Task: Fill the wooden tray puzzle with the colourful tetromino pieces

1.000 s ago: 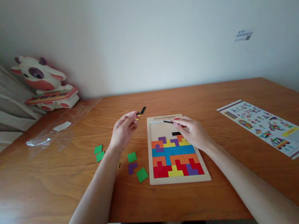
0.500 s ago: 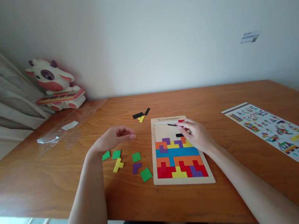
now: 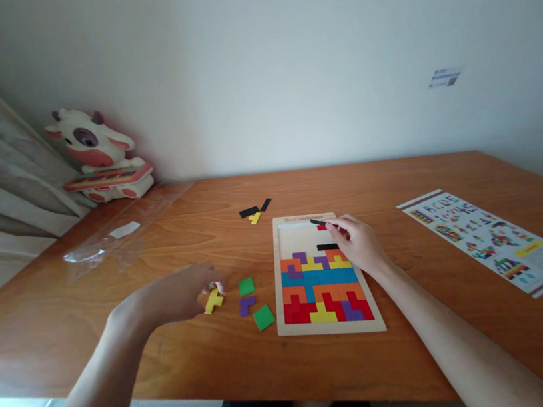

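A wooden puzzle board lies on the table, its lower part filled with coloured block pieces and its upper part mostly bare. Over its upper right, my right hand pinches a thin black piece. Another black piece lies on the board beneath my fingers. My left hand is at the loose pieces left of the board, fingers curled down by a yellow piece; whether it grips anything is hidden. Nearby lie a purple piece and green squares.
Black strips and a yellow piece lie behind the board. A printed sheet is on the right, a clear plastic bag on the left. A cow toy with a keyboard stands at the back left.
My left hand has moved left and down onto the loose pieces, covering the green ones there. My right hand still holds the black piece, now turned slightly above the board.
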The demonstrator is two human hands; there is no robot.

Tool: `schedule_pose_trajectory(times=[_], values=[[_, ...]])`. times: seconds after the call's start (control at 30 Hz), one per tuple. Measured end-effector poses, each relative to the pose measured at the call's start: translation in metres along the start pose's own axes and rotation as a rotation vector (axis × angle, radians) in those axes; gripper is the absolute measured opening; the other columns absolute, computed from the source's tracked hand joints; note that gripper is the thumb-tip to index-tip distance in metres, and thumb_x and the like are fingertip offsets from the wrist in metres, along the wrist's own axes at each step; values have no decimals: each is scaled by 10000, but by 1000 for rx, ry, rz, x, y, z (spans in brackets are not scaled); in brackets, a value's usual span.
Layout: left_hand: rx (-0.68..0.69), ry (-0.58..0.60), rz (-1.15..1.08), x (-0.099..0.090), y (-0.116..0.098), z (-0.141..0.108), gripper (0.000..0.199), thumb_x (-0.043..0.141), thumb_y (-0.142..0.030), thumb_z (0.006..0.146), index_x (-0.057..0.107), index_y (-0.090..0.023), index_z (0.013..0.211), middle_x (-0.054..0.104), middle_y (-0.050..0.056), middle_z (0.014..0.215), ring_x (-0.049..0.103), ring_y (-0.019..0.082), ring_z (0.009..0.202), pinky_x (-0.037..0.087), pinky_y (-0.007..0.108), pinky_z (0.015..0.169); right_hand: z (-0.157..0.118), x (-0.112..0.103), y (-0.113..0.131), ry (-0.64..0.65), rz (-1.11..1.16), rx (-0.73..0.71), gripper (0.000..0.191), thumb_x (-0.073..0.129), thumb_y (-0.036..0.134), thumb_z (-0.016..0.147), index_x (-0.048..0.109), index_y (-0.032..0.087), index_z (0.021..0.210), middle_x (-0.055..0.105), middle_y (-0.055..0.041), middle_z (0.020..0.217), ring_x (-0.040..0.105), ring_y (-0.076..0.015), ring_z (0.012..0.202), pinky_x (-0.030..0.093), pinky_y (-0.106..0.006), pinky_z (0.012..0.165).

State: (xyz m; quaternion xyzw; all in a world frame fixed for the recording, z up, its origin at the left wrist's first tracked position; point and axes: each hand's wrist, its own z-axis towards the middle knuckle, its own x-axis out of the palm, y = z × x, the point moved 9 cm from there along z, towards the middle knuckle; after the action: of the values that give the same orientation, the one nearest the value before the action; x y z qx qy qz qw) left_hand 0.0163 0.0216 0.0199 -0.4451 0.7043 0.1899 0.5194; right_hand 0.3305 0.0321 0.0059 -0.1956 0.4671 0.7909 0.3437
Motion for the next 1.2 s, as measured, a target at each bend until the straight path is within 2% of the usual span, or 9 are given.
schedule_pose_trajectory(times=[0.1,0.17,0.3,0.53,0.67,0.83,0.93,1.07,1.2], values=[[29,87,29,5,-3,5,446,609,-64,594,695,-257,987,676,24,1015,623,218,944,452,291,784,0,0,-1,-8,1,-10,336,472,394,958,700,178,1078,683,-93,935,622,-190,738,522,-342,697],[-22,125,55,6,3,9,411,662,-81,573,705,-245,947,686,29,961,629,233,882,442,295,718,0,1,-3,1,10,-5,344,470,402,958,700,176,1079,683,-98,932,625,-195,742,525,-343,685],[-80,137,25,5,14,17,341,779,-197,537,738,-253,870,708,24,875,636,242,805,410,280,645,0,1,-3,4,24,-7,351,463,408,959,699,178,1080,680,-102,929,628,-199,742,526,-340,660],[-7,263,-164,24,20,21,197,793,-406,591,755,-249,705,729,10,725,647,194,652,383,253,554,0,-1,0,0,18,-23,352,464,424,955,707,186,1048,682,-99,910,629,-200,727,524,-336,658],[-3,196,-132,21,16,19,231,780,-455,604,751,-243,691,724,13,713,642,194,649,379,256,546,1,-2,1,-7,5,-33,335,470,412,953,710,188,1025,677,-88,884,618,-193,696,516,-338,658],[-83,136,-173,23,18,13,298,799,-436,564,741,-234,775,737,14,787,663,205,724,408,253,581,0,-2,-1,-2,9,-25,319,478,391,953,701,176,1027,678,-89,896,623,-193,717,516,-333,658],[-122,84,-232,25,23,9,334,801,-433,550,707,-218,788,724,10,764,663,205,718,412,249,574,0,-2,-3,-4,18,-26,319,474,390,954,697,176,1035,681,-92,914,627,-194,725,516,-333,654],[-131,103,-324,31,25,5,338,783,-444,568,690,-215,799,720,7,747,662,198,695,414,242,561,0,-1,-4,6,10,-25,320,475,383,955,696,171,1044,678,-89,896,622,-191,712,514,-333,645],[-121,136,-295,33,21,3,326,778,-467,560,702,-223,763,713,11,728,651,195,681,404,240,556,0,-2,-3,6,20,-25,341,466,406,955,701,178,1049,680,-97,903,623,-192,705,517,-338,642]])
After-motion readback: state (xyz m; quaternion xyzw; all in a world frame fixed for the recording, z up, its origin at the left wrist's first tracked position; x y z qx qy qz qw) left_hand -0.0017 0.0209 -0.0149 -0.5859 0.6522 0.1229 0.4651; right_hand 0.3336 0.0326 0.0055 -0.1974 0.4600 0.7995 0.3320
